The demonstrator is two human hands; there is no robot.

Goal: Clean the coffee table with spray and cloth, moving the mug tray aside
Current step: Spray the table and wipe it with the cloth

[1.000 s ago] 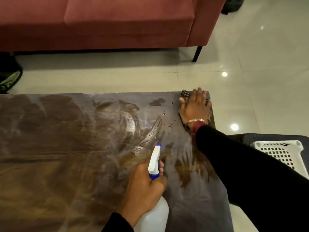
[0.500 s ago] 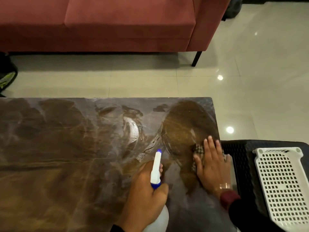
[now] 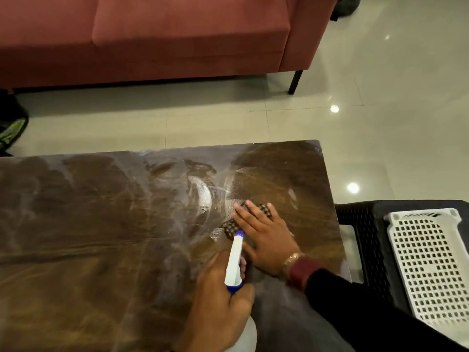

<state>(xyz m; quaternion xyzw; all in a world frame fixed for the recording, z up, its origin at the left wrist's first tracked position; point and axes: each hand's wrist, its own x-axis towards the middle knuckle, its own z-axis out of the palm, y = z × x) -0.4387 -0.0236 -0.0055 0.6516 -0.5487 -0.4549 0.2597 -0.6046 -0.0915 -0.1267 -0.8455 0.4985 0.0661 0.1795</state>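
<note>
The dark brown coffee table (image 3: 101,224) fills the lower left, its top streaked with wet smears. My right hand (image 3: 264,237) lies flat on a checkered cloth (image 3: 232,228), pressing it on the table's right part; most of the cloth is hidden under the palm and fingers. My left hand (image 3: 218,306) grips the neck of a white spray bottle (image 3: 234,260) with a blue nozzle tip, held just in front of the right hand. The bottle's body is mostly out of frame at the bottom. No mug tray shows on the table.
A red sofa (image 3: 177,39) stands beyond the table across a strip of tiled floor (image 3: 380,97). To the right of the table, a white perforated basket (image 3: 431,262) rests on a black woven stool (image 3: 368,237). A dark bag (image 3: 10,128) lies at far left.
My right hand drew the cloth from the table's far right corner back along the right edge, then left toward the spray bottle. The left hand and bottle stayed nearly still.
</note>
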